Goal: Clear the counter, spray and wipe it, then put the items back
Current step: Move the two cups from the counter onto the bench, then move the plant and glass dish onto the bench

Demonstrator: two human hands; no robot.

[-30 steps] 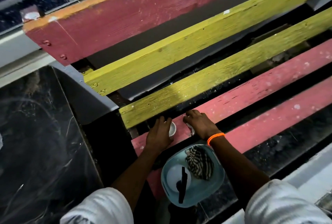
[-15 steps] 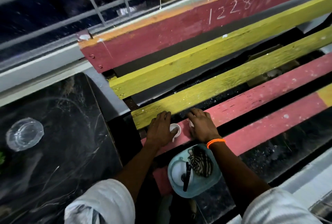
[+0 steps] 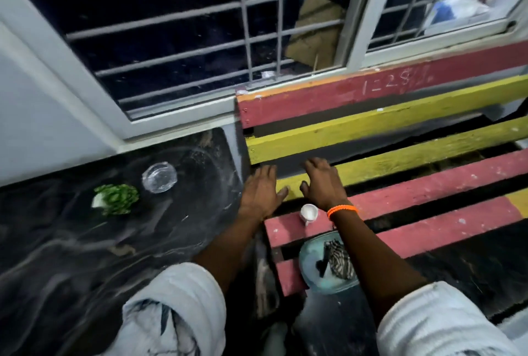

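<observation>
faint chalk "1228" on red plank [image 3: 328, 101].

Counter partly cleared, some items parked on the slatted bench beside it

The dark counter [image 3: 71, 241] is a glossy black slab with pale swirling streaks, and two things lie on it: a clear glass bowl [image 3: 159, 177] upright near the back, and just left of it a bunch of green leaves [image 3: 115, 198]. On a red slat of the bench [image 3: 428, 192] stands a small white cup [image 3: 308, 212], upright. Nearer the camera a teal plate [image 3: 310, 267] rests across the front slats, holding a striped cloth [image 3: 340, 260] and a black utensil [image 3: 322, 261]
</observation>
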